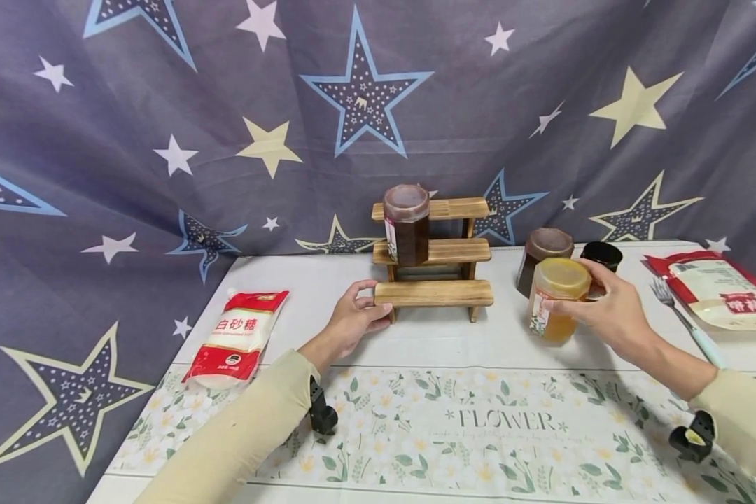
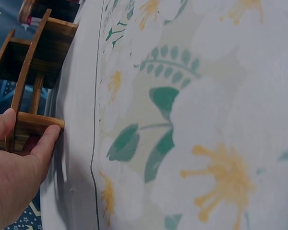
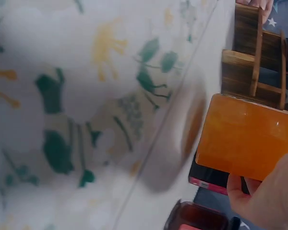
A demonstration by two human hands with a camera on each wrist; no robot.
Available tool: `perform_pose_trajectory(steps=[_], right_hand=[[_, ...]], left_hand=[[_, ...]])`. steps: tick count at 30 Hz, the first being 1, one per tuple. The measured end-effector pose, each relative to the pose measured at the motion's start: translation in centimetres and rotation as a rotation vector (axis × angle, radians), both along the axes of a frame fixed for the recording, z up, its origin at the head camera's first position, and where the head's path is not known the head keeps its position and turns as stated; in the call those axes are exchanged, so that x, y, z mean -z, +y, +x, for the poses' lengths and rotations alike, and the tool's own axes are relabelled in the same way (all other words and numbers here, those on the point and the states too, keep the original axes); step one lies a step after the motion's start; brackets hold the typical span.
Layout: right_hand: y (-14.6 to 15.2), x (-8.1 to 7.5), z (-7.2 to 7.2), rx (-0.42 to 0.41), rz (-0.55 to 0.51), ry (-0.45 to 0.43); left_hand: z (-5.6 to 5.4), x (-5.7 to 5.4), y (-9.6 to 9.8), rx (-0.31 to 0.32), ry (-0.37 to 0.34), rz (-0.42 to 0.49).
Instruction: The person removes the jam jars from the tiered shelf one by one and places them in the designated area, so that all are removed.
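My right hand (image 1: 611, 313) grips a jar of amber honey with a yellow lid (image 1: 558, 301), held up off the table right of a small three-step wooden rack (image 1: 433, 294). In the right wrist view the honey jar (image 3: 247, 136) looks bright orange, with fingers curled about it. The left hand (image 1: 354, 318) pinches the left end of the rack's lowest step, thumb in front; the left wrist view shows these fingers (image 2: 47, 143) on the wood. A dark jar (image 1: 408, 227) stands at the left of the rack's middle step.
Behind the honey jar stand another dark jar (image 1: 529, 262) and a black-lidded jar (image 1: 603, 255). A fork (image 1: 687, 322) and a red-and-white bag (image 1: 724, 290) lie at the right. A red-and-white sugar bag (image 1: 239, 336) lies left. A star-patterned curtain (image 1: 453, 126) hangs behind the table.
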State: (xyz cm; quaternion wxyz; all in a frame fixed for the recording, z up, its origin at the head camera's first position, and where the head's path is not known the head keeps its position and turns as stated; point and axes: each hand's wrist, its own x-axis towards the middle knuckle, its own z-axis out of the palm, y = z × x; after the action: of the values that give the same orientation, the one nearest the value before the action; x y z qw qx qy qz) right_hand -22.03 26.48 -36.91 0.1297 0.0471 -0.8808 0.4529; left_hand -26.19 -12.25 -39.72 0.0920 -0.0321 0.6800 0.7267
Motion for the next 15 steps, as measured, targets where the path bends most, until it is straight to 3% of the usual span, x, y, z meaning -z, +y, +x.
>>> perform_pose_trajectory(steps=[15], right_hand=[[0.2, 1.5, 0.4, -0.021, -0.001, 0.005]], left_hand=[[0.0, -0.1, 0.0, 0.003, -0.004, -0.006]])
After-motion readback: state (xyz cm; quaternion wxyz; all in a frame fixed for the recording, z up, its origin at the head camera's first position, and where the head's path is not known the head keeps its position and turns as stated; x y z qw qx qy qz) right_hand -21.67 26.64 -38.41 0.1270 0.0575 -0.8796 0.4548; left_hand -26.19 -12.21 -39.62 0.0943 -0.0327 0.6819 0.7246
